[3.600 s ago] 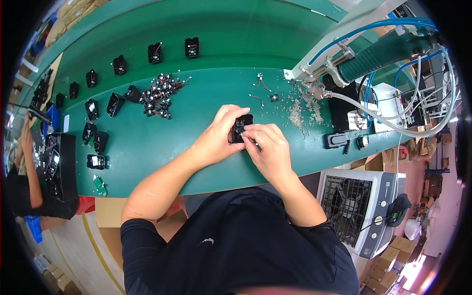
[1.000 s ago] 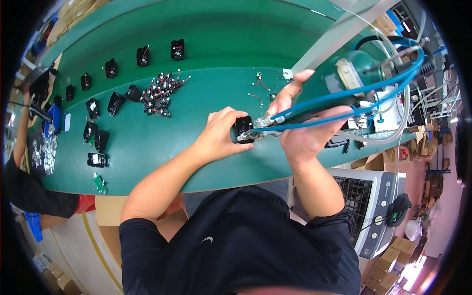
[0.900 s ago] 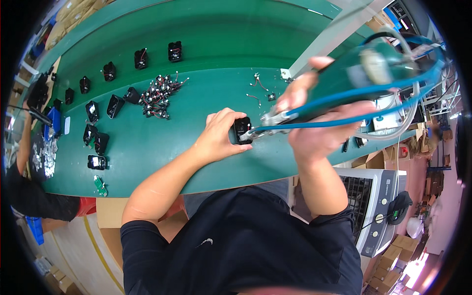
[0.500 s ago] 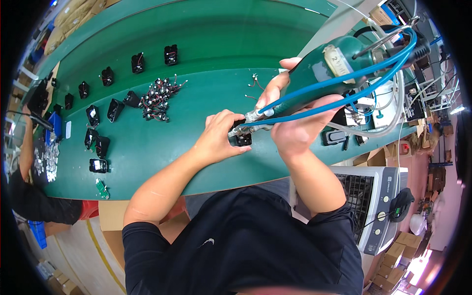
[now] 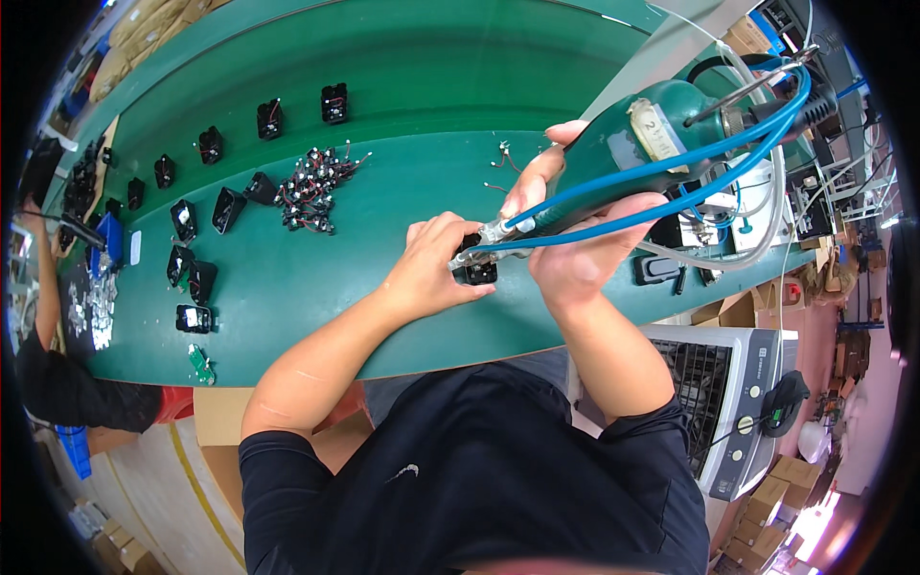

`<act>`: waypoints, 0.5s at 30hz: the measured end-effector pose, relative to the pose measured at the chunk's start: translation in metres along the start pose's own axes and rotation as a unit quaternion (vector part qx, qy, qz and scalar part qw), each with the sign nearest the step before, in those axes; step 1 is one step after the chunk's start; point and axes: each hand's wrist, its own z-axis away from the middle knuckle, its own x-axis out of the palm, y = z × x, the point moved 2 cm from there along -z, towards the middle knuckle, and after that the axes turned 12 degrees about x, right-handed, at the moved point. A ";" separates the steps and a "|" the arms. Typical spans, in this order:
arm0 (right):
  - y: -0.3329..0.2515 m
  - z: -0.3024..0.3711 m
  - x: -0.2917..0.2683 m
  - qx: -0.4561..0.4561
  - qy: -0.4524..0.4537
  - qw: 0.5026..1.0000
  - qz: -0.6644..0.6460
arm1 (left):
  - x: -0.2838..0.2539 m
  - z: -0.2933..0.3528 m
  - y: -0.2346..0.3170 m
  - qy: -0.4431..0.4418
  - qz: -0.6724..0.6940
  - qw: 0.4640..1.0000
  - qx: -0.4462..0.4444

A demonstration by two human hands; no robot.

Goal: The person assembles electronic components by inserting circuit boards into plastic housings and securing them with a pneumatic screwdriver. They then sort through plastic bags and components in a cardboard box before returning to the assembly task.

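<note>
Housing [image 5: 481, 274], pinched by the left hand [image 5: 431, 266], appears unfinished under the driver [image 5: 613, 144] gripped by the right hand [image 5: 580, 259]; rear wired housings [image 5: 270, 120] seem done, piled wired parts [image 5: 311, 190] unfitted.

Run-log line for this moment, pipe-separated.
left hand: holding black housing | right hand: gripping green power screwdriver | metal nose: over black housing | left of housing: heap of wired components
</note>
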 end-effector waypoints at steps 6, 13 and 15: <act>0.000 0.001 -0.002 0.003 0.004 1.000 -0.010 | 0.001 0.000 -0.002 -0.012 0.000 1.000 0.003; 0.004 0.004 -0.001 0.006 0.004 0.997 -0.082 | 0.000 0.000 -0.001 -0.016 -0.002 1.000 0.001; 0.003 0.004 -0.001 0.010 -0.006 0.998 -0.063 | 0.001 0.002 0.000 -0.010 -0.001 1.000 0.001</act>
